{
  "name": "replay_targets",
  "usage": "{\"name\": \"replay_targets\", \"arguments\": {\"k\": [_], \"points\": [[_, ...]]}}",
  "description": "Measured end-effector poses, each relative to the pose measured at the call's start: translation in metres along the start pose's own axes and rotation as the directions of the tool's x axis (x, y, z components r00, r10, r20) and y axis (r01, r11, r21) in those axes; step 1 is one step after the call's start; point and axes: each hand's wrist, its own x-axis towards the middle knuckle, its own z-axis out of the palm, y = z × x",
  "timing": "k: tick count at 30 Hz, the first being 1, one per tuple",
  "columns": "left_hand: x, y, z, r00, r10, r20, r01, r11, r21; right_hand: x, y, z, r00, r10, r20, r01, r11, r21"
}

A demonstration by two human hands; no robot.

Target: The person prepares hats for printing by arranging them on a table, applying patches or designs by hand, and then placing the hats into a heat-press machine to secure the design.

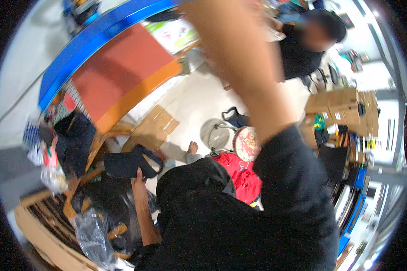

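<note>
My left hand [138,178] grips the lower edge of a flat black fabric piece [122,163], which has a darker strap or loop at its right side. My right forearm [239,72] stretches up across the view, blurred by motion; its hand lies beyond the top edge. Left of that arm is a table with a reddish top [117,72], an orange front edge and a blue bar [63,67] along its back.
A co-worker in black [298,61] is at the upper right. Below are a round stool [246,143], a red fabric bundle [244,185] and flattened cardboard [156,126]. Stacked cartons [343,106] stand right. Dark plastic bags [95,226] and wooden frames lie lower left.
</note>
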Motion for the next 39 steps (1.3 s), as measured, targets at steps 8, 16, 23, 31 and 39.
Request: {"name": "replay_targets", "arguments": {"k": [8,16,23,31,39], "points": [[0.024,0.089,0.188,0.645,-0.538,0.543,-0.594,0.095,0.799,-0.436,-0.008,-0.066,0.593,0.633,0.498,-0.692,0.717,-0.089],[0.035,0.064,0.377,0.423,-0.305,0.853,-0.904,-0.084,0.419,-0.546,-0.04,-0.315,-0.146,0.838,0.526,-0.974,-0.215,0.072],[0.008,0.017,0.375,0.586,0.233,0.776,-0.806,0.268,0.528,-0.747,-0.089,-0.367,-0.731,0.678,-0.078,-0.464,-0.409,0.786],[0.013,-0.055,0.199,0.805,-0.038,0.591,-0.58,0.153,0.8,-0.847,-0.084,-0.237,-0.733,0.397,0.552,-0.63,-0.702,-0.332],[0.045,0.069,0.024,0.664,0.638,-0.391,-0.402,0.745,0.533,-0.612,-0.023,0.007,0.048,-0.005,0.999,-0.87,0.491,0.044]]}}
